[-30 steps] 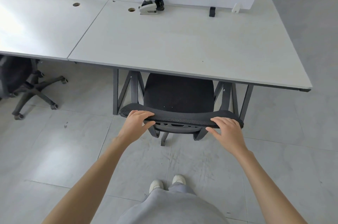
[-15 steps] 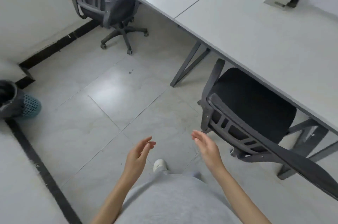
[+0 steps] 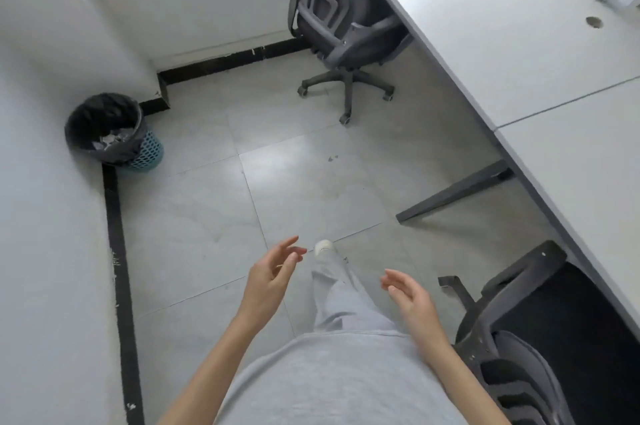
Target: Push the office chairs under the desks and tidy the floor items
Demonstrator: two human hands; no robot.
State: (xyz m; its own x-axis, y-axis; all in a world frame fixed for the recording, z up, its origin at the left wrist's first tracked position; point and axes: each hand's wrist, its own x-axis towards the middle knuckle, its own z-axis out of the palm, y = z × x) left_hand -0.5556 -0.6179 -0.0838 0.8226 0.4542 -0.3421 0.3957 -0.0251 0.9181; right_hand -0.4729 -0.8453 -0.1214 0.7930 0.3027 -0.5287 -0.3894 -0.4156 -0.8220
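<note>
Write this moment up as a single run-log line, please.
hands: left open, right open, both empty | near chair tucked under desk | far chair only partly under | bin at wall

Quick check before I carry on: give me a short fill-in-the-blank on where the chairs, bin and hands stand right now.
1. Both the left hand and the right hand hold ____.
2. The far chair has its wheeled base out on the ____, not under the desk.
3. The waste bin is lined with a ____ bag.
4. The near chair has its seat tucked under the ____.

Missing words: nothing; floor; black; desk
</note>
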